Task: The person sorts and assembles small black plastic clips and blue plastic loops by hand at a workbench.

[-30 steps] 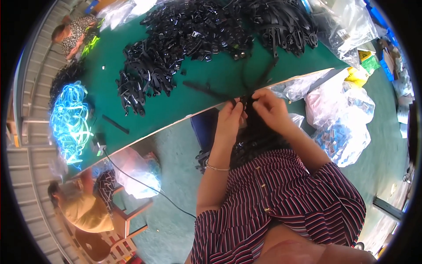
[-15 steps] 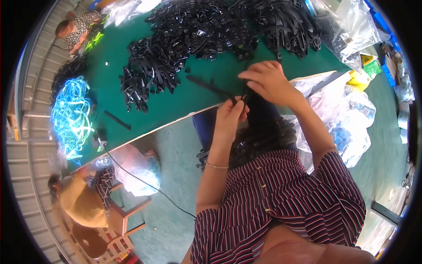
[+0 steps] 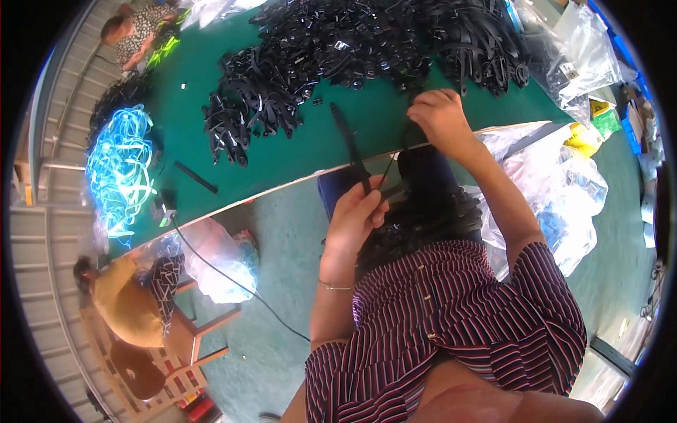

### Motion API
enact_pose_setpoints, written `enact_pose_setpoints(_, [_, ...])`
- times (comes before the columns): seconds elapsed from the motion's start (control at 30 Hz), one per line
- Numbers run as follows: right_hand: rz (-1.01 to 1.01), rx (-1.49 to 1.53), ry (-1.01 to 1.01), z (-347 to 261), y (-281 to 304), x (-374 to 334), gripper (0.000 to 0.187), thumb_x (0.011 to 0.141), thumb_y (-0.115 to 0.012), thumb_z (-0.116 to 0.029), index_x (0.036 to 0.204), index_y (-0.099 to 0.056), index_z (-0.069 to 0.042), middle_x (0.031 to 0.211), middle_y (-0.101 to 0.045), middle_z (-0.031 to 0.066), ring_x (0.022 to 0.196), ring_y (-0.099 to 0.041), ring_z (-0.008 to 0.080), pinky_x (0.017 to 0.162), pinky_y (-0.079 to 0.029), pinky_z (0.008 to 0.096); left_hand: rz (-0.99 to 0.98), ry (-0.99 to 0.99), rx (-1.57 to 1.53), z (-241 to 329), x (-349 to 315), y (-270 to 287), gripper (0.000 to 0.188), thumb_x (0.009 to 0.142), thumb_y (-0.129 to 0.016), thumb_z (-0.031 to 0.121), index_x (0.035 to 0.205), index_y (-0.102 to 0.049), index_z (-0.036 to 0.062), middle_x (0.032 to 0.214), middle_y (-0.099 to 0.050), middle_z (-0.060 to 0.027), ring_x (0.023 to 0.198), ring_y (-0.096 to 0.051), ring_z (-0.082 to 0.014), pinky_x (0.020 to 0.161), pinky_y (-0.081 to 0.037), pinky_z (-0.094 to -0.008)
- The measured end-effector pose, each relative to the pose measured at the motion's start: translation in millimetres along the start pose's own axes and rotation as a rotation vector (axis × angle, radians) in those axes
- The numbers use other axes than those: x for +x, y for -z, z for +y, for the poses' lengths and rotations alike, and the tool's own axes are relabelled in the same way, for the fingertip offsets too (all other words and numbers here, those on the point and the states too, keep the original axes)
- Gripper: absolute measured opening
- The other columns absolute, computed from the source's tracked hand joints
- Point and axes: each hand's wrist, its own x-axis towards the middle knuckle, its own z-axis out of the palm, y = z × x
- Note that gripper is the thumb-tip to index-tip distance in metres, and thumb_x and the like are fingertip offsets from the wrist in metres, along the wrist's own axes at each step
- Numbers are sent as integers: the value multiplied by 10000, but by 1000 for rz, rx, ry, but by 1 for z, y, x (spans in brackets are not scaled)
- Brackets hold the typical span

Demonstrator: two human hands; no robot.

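A long black strap (image 3: 345, 134) with a buckle-like fitting runs up from my left hand (image 3: 357, 215), whose fingers are closed on it just off the table's front edge. A thin dark end slants up to the right out of the same grip. Higher and to the right, my right hand (image 3: 443, 121) pinches a dark length of strap at its fingertips; that piece blurs into the dark background, and whether it joins the other cannot be told. Across my lap lies a bundle of similar black straps (image 3: 402, 229), partly hidden by my left hand.
Heaps of black straps (image 3: 338, 46) cover the back of the green table (image 3: 282, 158). At its left lie a glossy blue tangle (image 3: 120, 169) and one loose black strip (image 3: 196, 177). Plastic bags (image 3: 557, 197) bulge at the right. A cable (image 3: 240, 282) crosses the floor. Two people sit leftward.
My left hand has moved lower and away from my right hand, which has closed its fingers. The strap has swung more upright. The whole view has shifted slightly.
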Motion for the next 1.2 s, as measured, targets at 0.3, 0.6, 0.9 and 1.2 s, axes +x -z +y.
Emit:
enact_pose_setpoints(0.3, [184, 16, 20, -6, 21, 2, 79, 727, -624, -90, 805, -616, -97, 869, -579, 18, 848, -558, 191, 833, -353, 369, -74, 171, 152, 3, 7, 8, 265, 862, -542, 121, 1081, -510, -26, 737, -569, -45, 540, -462, -55, 479, -354, -171])
enact_pose_setpoints(0.6, [193, -44, -15, 9, 22, -9, 82, 719, -632, -82, 799, -616, -92, 867, -580, 17, 836, -562, 197, 795, -373, 349, 13, 124, 122, 2, 5, 4, 247, 861, -534, 97, 1086, -518, -5, 739, -577, -65, 497, -465, -70, 431, -333, -191])
enact_pose_setpoints(0.9, [121, -169, -264, 43, 10, -14, 162, 718, -615, -39, 873, -631, -83, 896, -589, 52, 841, -569, 240, 749, -420, 333, 17, -118, 48, 17, -13, -1, 156, 873, -521, 94, 1012, -536, 23, 721, -596, -55, 543, -515, -95, 488, -388, -202])
enact_pose_setpoints(1.2, [-668, 1319, -395, -53, 63, -36, 345, 924, -450, -313, 903, -621, -14, 870, -621, 72, 755, -573, 124, 678, -462, 268, 81, -371, -113, 32, -16, -14, 103, 860, -513, 35, 963, -513, 31, 833, -632, -116, 627, -585, -139, 569, -471, -242])
